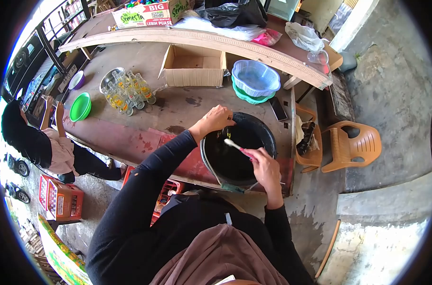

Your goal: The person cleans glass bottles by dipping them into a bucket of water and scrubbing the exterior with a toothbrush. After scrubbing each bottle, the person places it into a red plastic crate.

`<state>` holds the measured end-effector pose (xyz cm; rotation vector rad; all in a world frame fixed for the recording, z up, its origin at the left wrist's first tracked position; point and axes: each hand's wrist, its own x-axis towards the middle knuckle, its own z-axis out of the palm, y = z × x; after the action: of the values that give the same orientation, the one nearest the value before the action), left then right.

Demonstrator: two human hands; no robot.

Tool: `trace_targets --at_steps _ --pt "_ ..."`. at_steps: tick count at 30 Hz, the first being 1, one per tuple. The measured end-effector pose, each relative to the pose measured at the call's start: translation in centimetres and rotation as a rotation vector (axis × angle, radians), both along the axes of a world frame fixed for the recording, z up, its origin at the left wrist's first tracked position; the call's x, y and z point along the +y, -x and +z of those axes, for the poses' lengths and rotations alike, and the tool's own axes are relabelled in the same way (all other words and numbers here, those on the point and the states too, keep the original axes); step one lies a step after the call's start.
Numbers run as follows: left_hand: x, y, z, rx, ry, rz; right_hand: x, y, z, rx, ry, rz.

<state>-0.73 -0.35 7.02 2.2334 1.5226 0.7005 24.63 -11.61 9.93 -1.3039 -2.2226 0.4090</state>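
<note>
A black bucket (239,175) of dark liquid stands at the table's front edge. Over its upper left rim, my left hand (217,118) is closed with the fingers bent down; a glass bottle (229,134) with yellow print seems to hang from it, mostly lost against the dark liquid. My right hand (266,168) grips the pink handle of a brush (240,149) above the bucket's right side. The brush's white head points up and left, near the bottle but apart from my left hand.
Several glass bottles (126,90) stand left of a cardboard box (194,71). Blue basket (255,78) and phone (277,109) lie beyond the bucket. A green bowl (80,107) sits near another person (50,142). Plastic chairs (351,146) are at right.
</note>
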Motion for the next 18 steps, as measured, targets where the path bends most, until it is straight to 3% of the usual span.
trace_targets --at_steps 1,5,6,7,12,18 --pt "0.5 -0.2 -0.2 0.033 0.028 -0.020 0.0 0.1 0.2 0.008 0.000 0.102" --pt "1.8 -1.3 -1.7 0.041 -0.017 -0.101 2.4 0.6 -1.7 -0.078 -0.141 0.089" --pt "1.9 -1.7 -2.1 0.036 -0.019 -0.110 2.3 0.4 -2.3 -0.135 -0.001 0.126" --pt "1.8 -2.0 -1.9 0.032 -0.023 -0.116 2.2 0.3 -3.0 -0.179 -0.018 0.220" --pt "1.1 -2.6 -2.5 0.010 0.115 -0.116 2.0 0.0 -2.1 -0.110 -0.073 0.066" --pt "0.4 -2.3 -5.0 0.071 0.133 -0.175 -0.1 -1.1 -1.7 -0.120 0.008 0.062"
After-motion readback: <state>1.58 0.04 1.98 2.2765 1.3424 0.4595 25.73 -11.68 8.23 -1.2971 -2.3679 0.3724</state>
